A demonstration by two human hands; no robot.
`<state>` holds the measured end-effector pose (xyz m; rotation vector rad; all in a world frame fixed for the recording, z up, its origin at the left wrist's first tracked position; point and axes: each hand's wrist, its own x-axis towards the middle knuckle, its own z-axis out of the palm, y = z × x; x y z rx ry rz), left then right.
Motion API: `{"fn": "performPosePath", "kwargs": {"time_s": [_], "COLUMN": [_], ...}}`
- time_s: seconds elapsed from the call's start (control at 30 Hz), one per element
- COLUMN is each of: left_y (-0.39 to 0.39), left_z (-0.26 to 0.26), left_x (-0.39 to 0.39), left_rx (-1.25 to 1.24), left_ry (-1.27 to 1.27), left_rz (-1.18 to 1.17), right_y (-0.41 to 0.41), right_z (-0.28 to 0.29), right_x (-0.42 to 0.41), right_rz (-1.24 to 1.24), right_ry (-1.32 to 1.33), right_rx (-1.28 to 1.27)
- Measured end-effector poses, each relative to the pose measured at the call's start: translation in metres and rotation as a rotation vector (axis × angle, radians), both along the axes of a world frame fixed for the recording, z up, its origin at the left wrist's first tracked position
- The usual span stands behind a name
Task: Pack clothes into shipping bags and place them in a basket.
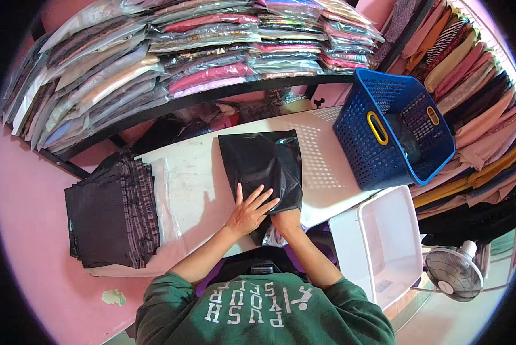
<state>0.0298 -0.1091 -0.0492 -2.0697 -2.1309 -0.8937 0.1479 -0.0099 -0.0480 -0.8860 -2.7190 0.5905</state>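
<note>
A glossy black plastic mailer bag (261,161) lies on the white tabletop (184,166), its mouth towards my body. My left hand (250,210) rests palm down on the bag's near part, fingers spread. At the mouth, my right hand (286,221) reaches inside; the bag covers its fingers, so I cannot tell what they hold. Beneath my right wrist shows part of a clear plastic packet (274,236), mostly hidden. Left of the bag, a stack of black plastic bags (96,220) sits over clear plastic sheets (166,207).
A blue perforated basket (353,146) with yellow handles stands at the table's right end, dark contents inside. Nearer me is a white plastic bin (391,258), with a fan (454,274) beyond it. Packed garments (210,73) fill the shelf behind; hanging clothes (452,77) line the right.
</note>
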Motion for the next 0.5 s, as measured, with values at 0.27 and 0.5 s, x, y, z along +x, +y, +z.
{"fn": "performPosePath", "kwargs": {"time_s": [0.27, 0.5], "left_y": [-0.005, -0.016], "left_z": [-0.004, -0.021], "left_x": [0.002, 0.003], "left_rx": [-0.055, -0.159], "left_ry": [-0.045, -0.005], "left_rz": [0.089, 0.149], "right_y": [0.018, 0.033], "right_z": [-0.024, -0.046], "right_x": [-0.014, 0.013], "right_rz": [-0.088, 0.163], "right_ry": [0.118, 0.258], "right_rx": [-0.046, 0.197]}}
